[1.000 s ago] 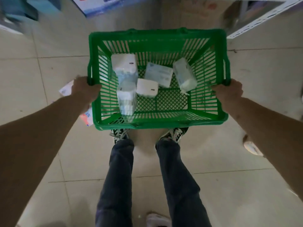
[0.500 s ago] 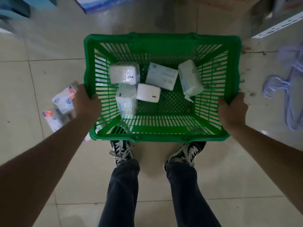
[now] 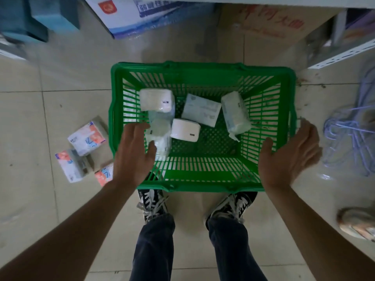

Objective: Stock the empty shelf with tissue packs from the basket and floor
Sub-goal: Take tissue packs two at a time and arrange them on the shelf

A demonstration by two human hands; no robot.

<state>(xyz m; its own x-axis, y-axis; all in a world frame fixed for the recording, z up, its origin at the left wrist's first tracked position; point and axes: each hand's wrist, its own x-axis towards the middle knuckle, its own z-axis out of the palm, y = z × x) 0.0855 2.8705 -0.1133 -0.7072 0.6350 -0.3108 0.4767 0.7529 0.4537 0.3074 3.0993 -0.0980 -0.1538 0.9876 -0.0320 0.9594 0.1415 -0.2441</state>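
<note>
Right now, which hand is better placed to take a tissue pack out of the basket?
Left. The left hand is open over the basket, fingertips beside the nearest tissue pack. The right hand is open outside the right wall.

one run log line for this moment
left hand: open, over tissue pack | right hand: open, beside basket | basket: on floor

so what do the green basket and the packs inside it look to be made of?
Green basket: moulded plastic, likely rigid, judging by the uniform colour and slotted lattice walls. Packs, e.g. the white one: soft tissue in thin glossy film, probably plastic; the wrap shows sheen and crinkles.
</note>
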